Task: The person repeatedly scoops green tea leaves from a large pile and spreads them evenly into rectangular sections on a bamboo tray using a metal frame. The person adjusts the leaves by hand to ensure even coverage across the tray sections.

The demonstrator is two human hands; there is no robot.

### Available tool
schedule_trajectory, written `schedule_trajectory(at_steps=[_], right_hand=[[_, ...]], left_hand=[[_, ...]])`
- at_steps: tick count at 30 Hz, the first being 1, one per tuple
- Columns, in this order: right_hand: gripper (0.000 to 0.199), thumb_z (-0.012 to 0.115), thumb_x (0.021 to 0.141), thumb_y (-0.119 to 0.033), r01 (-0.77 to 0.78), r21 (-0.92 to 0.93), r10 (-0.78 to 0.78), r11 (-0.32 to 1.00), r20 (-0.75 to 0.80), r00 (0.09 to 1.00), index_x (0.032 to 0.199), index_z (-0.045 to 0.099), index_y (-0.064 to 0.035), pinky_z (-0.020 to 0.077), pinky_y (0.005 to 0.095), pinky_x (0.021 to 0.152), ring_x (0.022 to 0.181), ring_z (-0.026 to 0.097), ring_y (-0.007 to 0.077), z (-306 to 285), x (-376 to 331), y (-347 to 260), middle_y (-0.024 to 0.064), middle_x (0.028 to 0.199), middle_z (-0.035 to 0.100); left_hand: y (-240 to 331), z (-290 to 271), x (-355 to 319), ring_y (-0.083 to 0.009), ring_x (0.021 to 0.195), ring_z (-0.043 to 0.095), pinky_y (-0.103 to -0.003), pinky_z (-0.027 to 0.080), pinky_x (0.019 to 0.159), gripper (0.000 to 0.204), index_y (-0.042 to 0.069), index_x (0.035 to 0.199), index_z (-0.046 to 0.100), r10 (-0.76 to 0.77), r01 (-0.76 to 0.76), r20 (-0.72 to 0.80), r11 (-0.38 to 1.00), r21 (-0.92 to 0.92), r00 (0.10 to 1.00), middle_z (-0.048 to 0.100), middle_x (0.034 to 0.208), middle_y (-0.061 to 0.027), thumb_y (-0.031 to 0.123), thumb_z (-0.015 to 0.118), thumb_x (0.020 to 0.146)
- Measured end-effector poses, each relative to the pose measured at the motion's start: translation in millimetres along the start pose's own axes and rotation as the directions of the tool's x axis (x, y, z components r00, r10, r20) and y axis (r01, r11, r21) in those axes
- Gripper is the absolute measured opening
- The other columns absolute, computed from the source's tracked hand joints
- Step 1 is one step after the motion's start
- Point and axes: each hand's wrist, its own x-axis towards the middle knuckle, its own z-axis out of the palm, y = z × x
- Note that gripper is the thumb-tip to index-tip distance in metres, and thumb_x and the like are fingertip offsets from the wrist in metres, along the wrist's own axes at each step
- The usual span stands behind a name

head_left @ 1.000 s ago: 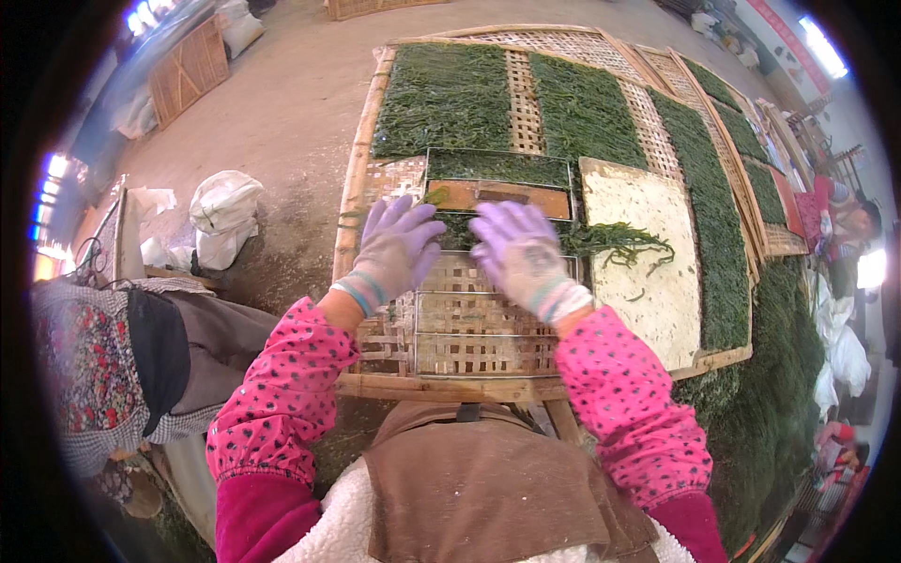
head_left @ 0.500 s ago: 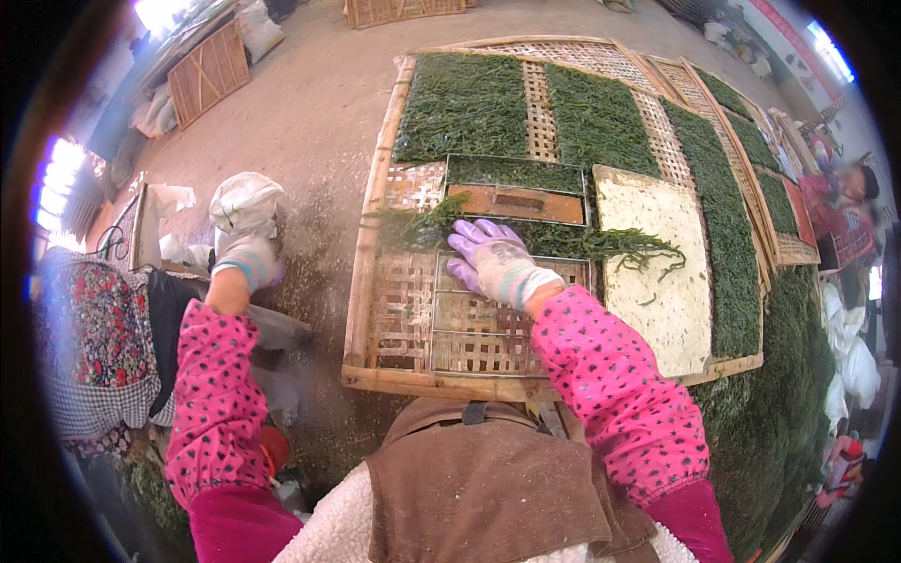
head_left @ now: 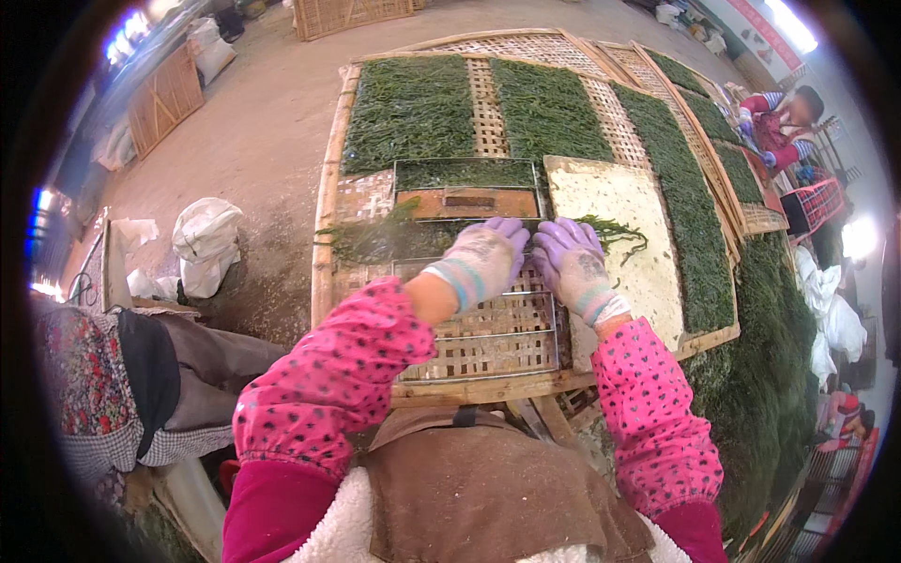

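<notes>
Both my hands wear purple-and-white gloves and work side by side at the right end of a narrow strip of wet green seaweed strands (head_left: 450, 228). My left hand (head_left: 483, 255) has its fingers drawn together and pressed on the strip. Beside it, my right hand (head_left: 572, 263) closes its bent fingers on the strip's end; its fingertips are partly hidden. Loose strands (head_left: 619, 235) trail past it onto a pale board (head_left: 615, 202). A thin metal frame surrounds the strip, and a flat wooden block (head_left: 427, 203) with a raised grip sits just beyond it.
Under everything lies a woven bamboo rack (head_left: 328, 178), bearing several green seaweed sheets (head_left: 410, 108). Dark green seaweed is heaped (head_left: 765, 347) to the right. A co-worker (head_left: 784, 127) is at the far right; another person's legs (head_left: 202, 352) show at the left, near a white sack (head_left: 206, 239).
My left hand has come from beside the white sack to the strip. My right hand has slid rightward along the strip to its end. The head view has shifted slightly.
</notes>
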Motion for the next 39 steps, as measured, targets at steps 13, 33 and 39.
schedule_trajectory(at_steps=[13, 33, 39], right_hand=[[0.072, 0.072, 0.076, -0.017, -0.184, 0.066, 0.178, 0.981, 0.089, 0.980, 0.143, 0.047, -0.0150, 0.0293, 0.0513, 0.115, 0.139, 0.037, 0.0357, 10, -1, 24, 0.0123, 0.151, 0.041], [0.033, 0.062, 0.083, -0.033, -0.353, 0.219, 0.185, 0.910, 0.547, 0.816, 0.101, 0.072, -0.0064, 0.0534, 0.0464, 0.089, 0.100, 0.068, 0.0394, -45, 116, -23, 0.0222, 0.103, 0.071], [0.024, 0.063, 0.090, -0.025, 0.057, 0.606, -0.089, 0.793, 0.023, 0.996, 0.105, 0.071, -0.0084, 0.0553, 0.0419, 0.085, 0.092, 0.069, 0.0336, -69, 118, -50, 0.0146, 0.099, 0.072]], left_hand=[[-3, 49, 3, -0.0363, 0.135, 0.047, -0.047, 0.038, 0.113, 0.048, 0.000, 0.136, 0.053, -0.064, 0.061, -0.110, 0.998, -0.032, 0.992, 0.051, 0.144, -0.0182, 0.014, 0.058, 0.090], [17, 54, 38, -0.0301, 0.145, 0.039, -0.044, 0.026, 0.120, 0.053, 0.012, 0.145, 0.051, -0.279, 0.241, 0.481, 0.960, 0.141, 0.831, 0.050, 0.150, -0.0158, 0.019, 0.051, 0.092], [15, 38, 18, -0.0309, 0.141, 0.044, -0.048, 0.031, 0.117, 0.045, 0.010, 0.138, 0.056, -0.268, 0.297, 0.409, 0.955, -0.009, 0.872, 0.057, 0.143, -0.0141, 0.018, 0.050, 0.093]])
